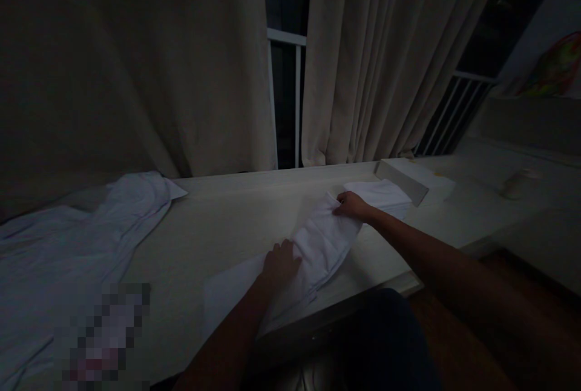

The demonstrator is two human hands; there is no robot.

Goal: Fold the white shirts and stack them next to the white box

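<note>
A white cloth [324, 246], partly folded and creased, stretches across the pale tabletop. My right hand [351, 206] pinches its far right edge and lifts that part slightly. Lower and to the left, my left hand [280, 262] is closed over the cloth near its middle, fingers bent onto the fabric. A flatter part of the cloth spreads out to the left of that hand. Just beyond my right hand lies a folded white cloth [385, 192] in a neat stack, beside a white box.
Loose white garments [91, 227] are heaped at the left. The white box [408, 176] stands at the back right, and a blurred jar-like item [520, 183] is farther right. Beige curtains [209, 76] hang behind the pale table [181, 258]. The room is dim.
</note>
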